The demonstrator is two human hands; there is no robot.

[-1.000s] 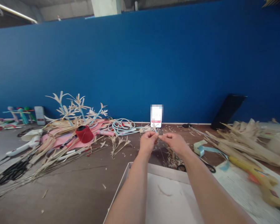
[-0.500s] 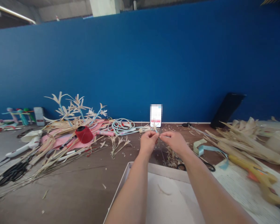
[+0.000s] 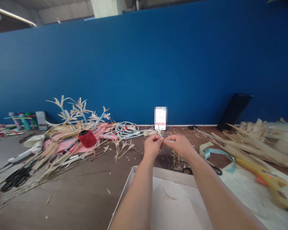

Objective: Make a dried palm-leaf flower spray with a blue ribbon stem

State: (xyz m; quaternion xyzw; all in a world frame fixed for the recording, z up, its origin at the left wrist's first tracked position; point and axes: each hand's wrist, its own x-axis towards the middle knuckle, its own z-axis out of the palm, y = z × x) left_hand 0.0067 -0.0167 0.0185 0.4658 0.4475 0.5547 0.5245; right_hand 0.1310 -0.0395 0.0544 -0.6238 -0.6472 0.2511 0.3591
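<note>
Beyond the far rim of the white box, a small pale flower is being held above the worktop, its head pointing upward and away from the box, its long axis rising steeply from the fingertips and leaning slightly toward the box's left side. Its light-blue stem is disappearing among the fingers. The left hand is pinching that stem, thumb and forefinger pressed together with hardly any gap. The right hand, just beside it, is also holding thumb and forefinger together, gripping a narrow light-blue strip; whether the strip is joining the stem is too small to tell. Farther from the box, behind the flower, a lit phone is standing before the blue partition. Beyond the box's left side, a sprig of pale blossoms and a red spool are lying. Right of the box, a yellow glue gun is lying near a curling blue ribbon.
</note>
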